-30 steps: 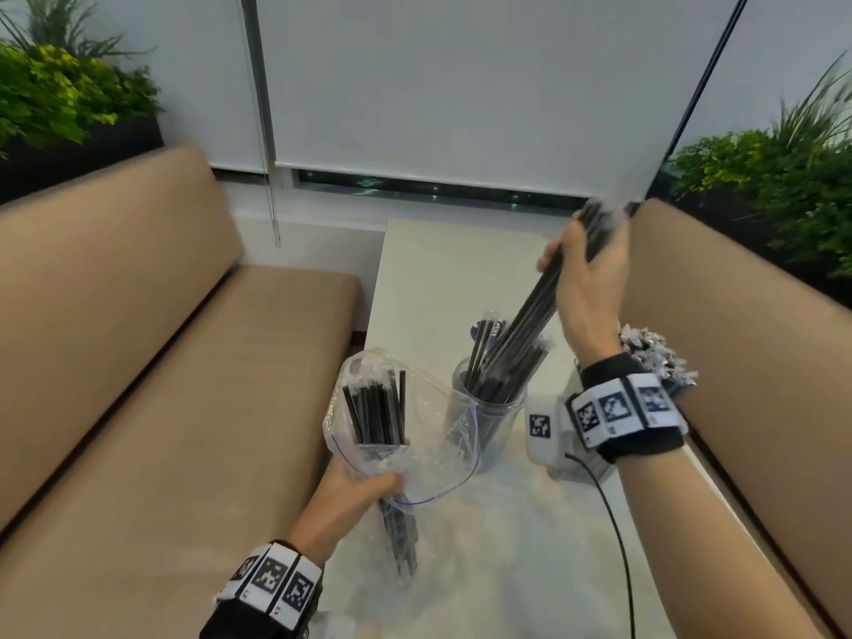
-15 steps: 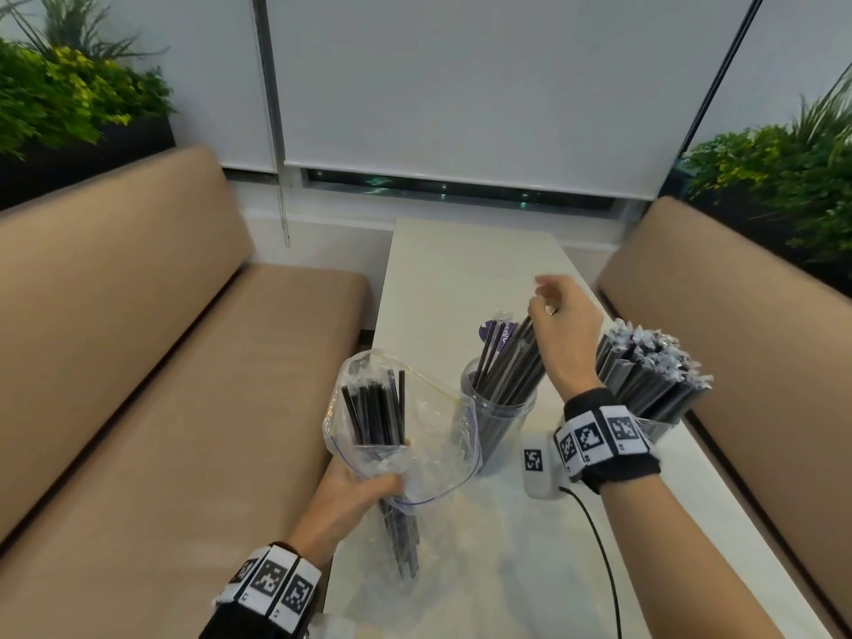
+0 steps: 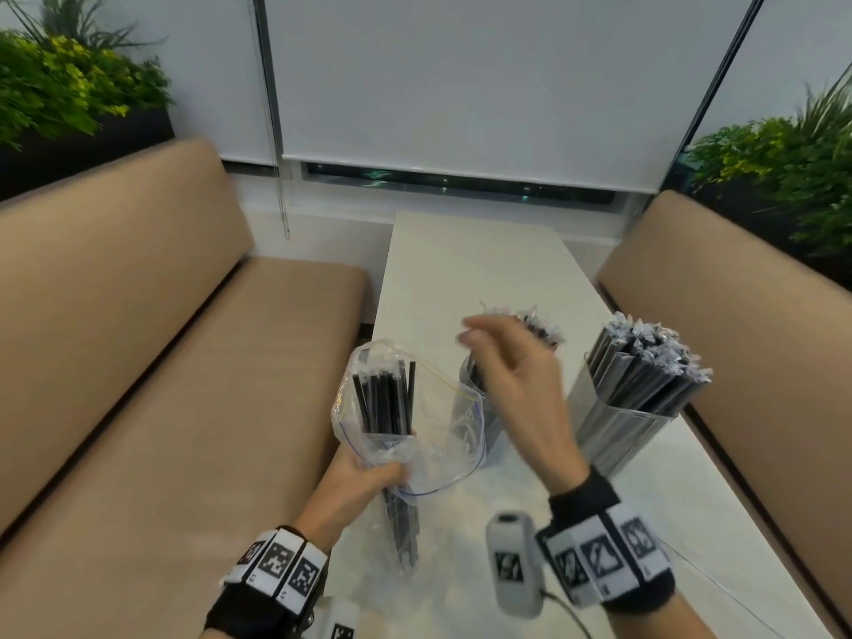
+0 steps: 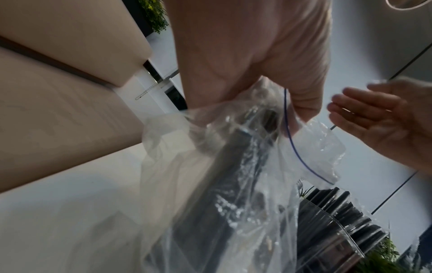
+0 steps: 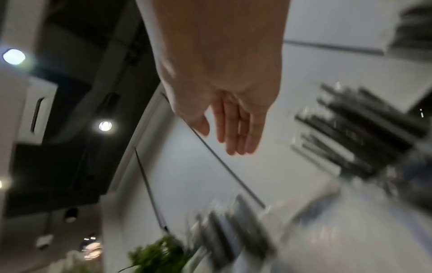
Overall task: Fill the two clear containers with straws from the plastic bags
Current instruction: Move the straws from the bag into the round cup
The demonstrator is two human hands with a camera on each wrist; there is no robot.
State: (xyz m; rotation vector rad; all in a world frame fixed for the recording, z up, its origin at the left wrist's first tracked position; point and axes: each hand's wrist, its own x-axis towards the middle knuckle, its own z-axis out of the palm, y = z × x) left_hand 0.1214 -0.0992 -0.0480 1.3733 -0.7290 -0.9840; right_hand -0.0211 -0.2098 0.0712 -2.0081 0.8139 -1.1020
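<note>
Tan upholstered benches (image 3: 152,362) run along both long sides of a white tabletop (image 3: 465,269), with green plants (image 3: 69,80) behind their backrests and white blinds (image 3: 461,80) beyond the far end. Nothing blocks the open mouth of the plastic bag (image 3: 415,422), which sits at the near left part of the tabletop. Just beyond the bag stands one clear container (image 3: 479,408) with wrapped black straws in it, partly hidden behind the right hand (image 3: 516,385); to that container's right stands the second clear container (image 3: 618,426), packed with straws leaning right. The left hand (image 3: 364,481) reaches in from the near edge, its grip curled round the bag's gathered lower part and the black straws (image 3: 385,398) inside, whose tips rise upright from the mouth. The right hand hovers in the air above the first container and just right of the bag's mouth, blurred, its grip slack with fingers (image 5: 238,133) straight and together, holding nothing.
</note>
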